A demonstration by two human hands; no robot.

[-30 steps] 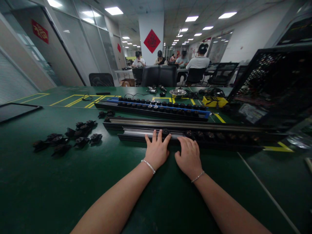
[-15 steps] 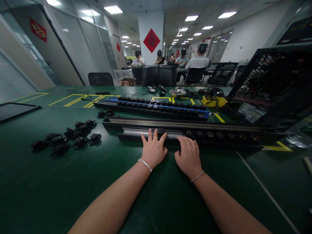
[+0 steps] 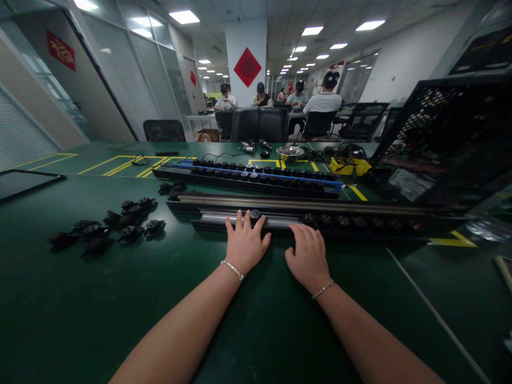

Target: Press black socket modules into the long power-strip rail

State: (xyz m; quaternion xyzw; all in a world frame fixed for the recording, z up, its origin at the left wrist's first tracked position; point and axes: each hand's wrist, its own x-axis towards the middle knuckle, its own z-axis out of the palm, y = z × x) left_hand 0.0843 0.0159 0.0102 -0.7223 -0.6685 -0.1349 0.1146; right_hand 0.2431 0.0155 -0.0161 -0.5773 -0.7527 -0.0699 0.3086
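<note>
My left hand (image 3: 245, 242) lies spread over the near black rail (image 3: 212, 226). A small black socket-like module (image 3: 255, 214) sits in the rail's silvery channel, between my left index and middle fingertips, which appear to touch it. Further right, my right hand (image 3: 307, 256) rests its outstretched fingertips on the same rail's near edge, thumb apart, with nothing visible in it. Just beyond that hand, a row of similar black modules (image 3: 343, 222) fills the rail's right part. Behind runs a second long rail (image 3: 240, 200).
Loose black modules (image 3: 130, 233) lie on the green table at left. A longer rail assembly with a blue strip (image 3: 334, 184), a metal bowl (image 3: 290, 152) and a yellow bin (image 3: 350, 166) stand farther back. A dark perforated panel (image 3: 424, 117) rises at right. Several people sit beyond.
My left hand has shifted a little left along the rail, and the module between its fingers has moved left with it. My right hand has stayed nearly in place.
</note>
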